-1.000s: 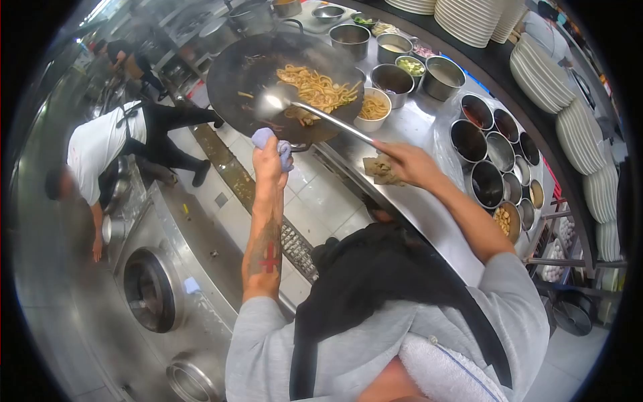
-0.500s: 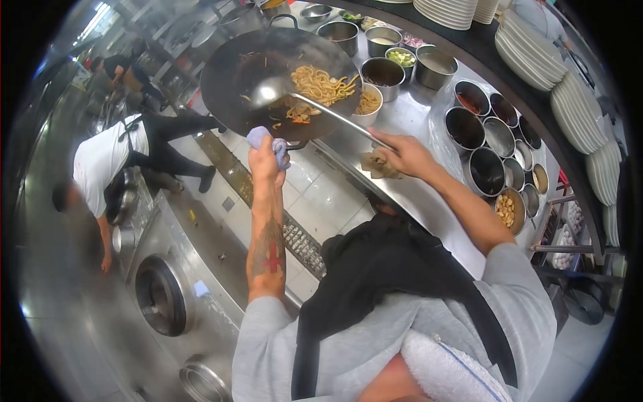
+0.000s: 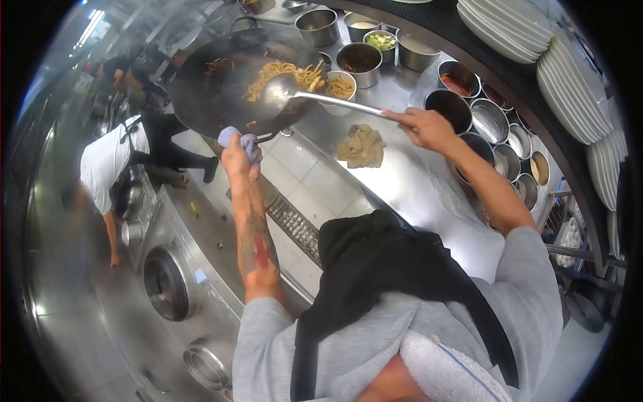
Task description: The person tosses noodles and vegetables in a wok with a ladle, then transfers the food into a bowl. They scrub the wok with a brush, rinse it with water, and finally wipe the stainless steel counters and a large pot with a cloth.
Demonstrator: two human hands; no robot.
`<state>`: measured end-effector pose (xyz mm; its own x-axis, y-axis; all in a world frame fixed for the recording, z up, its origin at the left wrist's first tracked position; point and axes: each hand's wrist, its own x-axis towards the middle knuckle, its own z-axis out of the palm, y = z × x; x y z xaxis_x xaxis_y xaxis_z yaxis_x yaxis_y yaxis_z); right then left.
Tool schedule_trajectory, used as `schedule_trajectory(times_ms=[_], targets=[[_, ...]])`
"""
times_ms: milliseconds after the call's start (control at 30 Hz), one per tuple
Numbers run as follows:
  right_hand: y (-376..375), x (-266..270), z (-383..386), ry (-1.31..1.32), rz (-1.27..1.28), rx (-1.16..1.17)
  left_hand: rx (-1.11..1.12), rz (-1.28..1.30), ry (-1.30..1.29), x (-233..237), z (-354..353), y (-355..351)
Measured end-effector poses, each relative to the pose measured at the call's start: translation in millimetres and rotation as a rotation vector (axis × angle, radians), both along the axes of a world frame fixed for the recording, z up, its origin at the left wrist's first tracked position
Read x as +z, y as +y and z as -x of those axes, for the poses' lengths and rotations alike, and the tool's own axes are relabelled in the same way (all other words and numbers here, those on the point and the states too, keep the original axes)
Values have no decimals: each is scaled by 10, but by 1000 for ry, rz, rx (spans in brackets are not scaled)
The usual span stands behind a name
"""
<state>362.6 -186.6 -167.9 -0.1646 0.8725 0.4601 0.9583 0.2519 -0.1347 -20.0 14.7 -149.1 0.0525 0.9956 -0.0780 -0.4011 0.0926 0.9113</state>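
My left hand (image 3: pixel 237 161) is closed round a bluish cloth (image 3: pixel 230 136) at the near handle of a large dark wok (image 3: pixel 201 87). Noodles (image 3: pixel 284 72) lie in the wok toward its right side. My right hand (image 3: pixel 429 129) grips the long handle of a metal ladle (image 3: pixel 278 96), whose bowl is in the wok against the noodles. Just right of the wok's rim stands a white container (image 3: pixel 326 101) with noodles in it. A crumpled tan cloth (image 3: pixel 361 146) lies on the steel counter (image 3: pixel 402 181), below the ladle's handle.
Metal pots with sauces and chopped greens (image 3: pixel 381 41) stand along the counter's far side and right. Stacked white plates (image 3: pixel 576 94) fill the shelf at right. At left, a person in a white shirt (image 3: pixel 110 161) bends beside a steel stove (image 3: pixel 201 248). Floor tiles show between.
The wok, ladle and both hands have shifted left in view. My right hand is now away from the tan cloth, which shows fully. The ladle's bowl has come up against the noodles.
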Motion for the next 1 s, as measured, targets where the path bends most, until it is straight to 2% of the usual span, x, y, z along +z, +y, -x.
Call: schedule_trajectory(times_ms=[100, 167, 233, 300, 333, 433, 467, 533, 600, 667, 767, 800, 833, 900, 1000], targets=[[-217, 4, -410, -84, -4, -65, -24, 10, -4, -21, 6, 123], [-310, 67, -552, -156, -24, -107, 81, 9, 87, 35, -20, 96], [-344, 70, -714, -155, 0, -126, 110, 30, 77, 55, -56, 124], [-368, 65, -855, -35, 15, -106, 141, -28, 61, 35, -57, 138], [-452, 109, -886, -64, 62, -196, 142, -32, 59, -4, -52, 159], [-500, 85, -988, -36, 112, -202, 129, -63, 62, -15, -73, 130], [-382, 19, -920, 131, 66, -94, 130, -62, 57, -3, -72, 119], [-84, 155, -382, 75, 119, -210, 144, -42, 57, 12, -60, 100], [435, 72, 63, 145, 51, -108, 147, -29, 33, 19, -52, 79], [903, 31, 518, 211, 149, -126, 150, -17, 7, 19, -60, 48], [796, 4, 713, 228, 177, -99, 107, -9, -54, 26, 25, 49], [712, -152, 567, 173, 92, -76, 101, -6, -51, 55, 58, 53], [576, -167, 395, 169, 96, -73, 93, 1, -48, 58, 84, 45], [202, -161, 85, -14, 184, -189, 75, 16, -23, 27, 190, 92], [-123, -146, -336, -159, 104, -185, 66, 15, 43, 158, 158, 43]])
